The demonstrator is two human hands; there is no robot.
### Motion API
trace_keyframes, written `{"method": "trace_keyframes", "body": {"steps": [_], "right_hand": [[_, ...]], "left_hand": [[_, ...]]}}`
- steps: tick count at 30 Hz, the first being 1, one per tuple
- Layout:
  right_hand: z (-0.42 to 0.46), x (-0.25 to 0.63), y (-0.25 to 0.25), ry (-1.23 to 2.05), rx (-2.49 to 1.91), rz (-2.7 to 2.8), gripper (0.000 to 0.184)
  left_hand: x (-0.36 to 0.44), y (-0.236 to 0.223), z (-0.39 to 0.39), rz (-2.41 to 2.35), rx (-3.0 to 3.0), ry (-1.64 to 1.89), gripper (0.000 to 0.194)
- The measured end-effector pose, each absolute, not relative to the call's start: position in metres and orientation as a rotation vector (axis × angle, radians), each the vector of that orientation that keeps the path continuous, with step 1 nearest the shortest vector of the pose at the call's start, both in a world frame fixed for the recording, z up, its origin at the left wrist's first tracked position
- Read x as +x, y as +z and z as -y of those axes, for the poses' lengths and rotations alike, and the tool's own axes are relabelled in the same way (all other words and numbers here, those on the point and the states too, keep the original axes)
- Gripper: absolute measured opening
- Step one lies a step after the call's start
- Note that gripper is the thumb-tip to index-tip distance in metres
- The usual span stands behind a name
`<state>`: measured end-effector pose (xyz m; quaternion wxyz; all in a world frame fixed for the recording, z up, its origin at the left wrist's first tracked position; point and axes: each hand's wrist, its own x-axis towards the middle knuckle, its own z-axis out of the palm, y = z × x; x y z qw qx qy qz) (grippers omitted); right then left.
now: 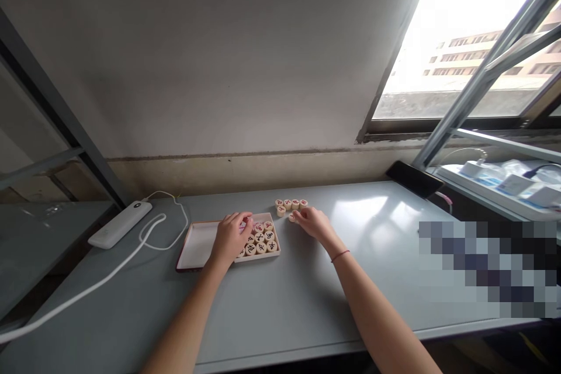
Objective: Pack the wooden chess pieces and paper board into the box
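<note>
My left hand [232, 238] hovers over or rests at the left part of a shallow white box [258, 257] filled with rows of round wooden Chinese chess pieces [260, 238]. Its thumb and fingers curl together; what they hold, if anything, I cannot make out. On the desk right of the box, my right hand [314, 223] pinches a Chinese chess piece [292, 218] at its edge. Just behind it several more pieces [287, 204] stand in a short row, with one piece [281, 211] in front of the row's left end. The hand partly covers the row's right end.
The box's lid [199, 245] lies open side up against the box's left. A white power bank [120, 225] with a white cable [109, 274] is at the left. At the back right are a dark phone [414, 179] and a power strip [495, 187] beyond a metal frame.
</note>
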<state>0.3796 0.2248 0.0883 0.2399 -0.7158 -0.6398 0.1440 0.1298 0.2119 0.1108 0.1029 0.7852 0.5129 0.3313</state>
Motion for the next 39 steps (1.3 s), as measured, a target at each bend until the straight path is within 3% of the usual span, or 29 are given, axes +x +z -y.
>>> {"method": "trace_keyframes", "body": {"steps": [3,13,20,24,30,39], "right_hand": [[-0.221,0.381,0.094,0.393,-1.848,1.88,0.019],[-0.214,0.373,0.095,0.349,-1.962,2.003,0.047],[-0.212,0.373,0.105,0.421,-2.052,2.092,0.055],[-0.209,0.37,0.114,0.414,-2.034,2.059,0.052],[-0.204,0.35,0.116,0.555,-1.649,2.09,0.041],[-0.202,0.337,0.106,0.642,-1.482,2.124,0.037]], "left_hand": [[0.128,0.108,-0.214,-1.559,2.334,0.962,0.027],[0.125,0.104,-0.216,-1.603,2.361,0.913,0.025],[0.126,0.101,-0.217,-1.686,2.35,0.815,0.024],[0.128,0.104,-0.213,-1.78,2.359,0.685,0.025],[0.131,0.108,-0.204,-1.879,2.424,0.432,0.033],[0.133,0.105,-0.206,-1.834,2.365,0.553,0.019]]}}
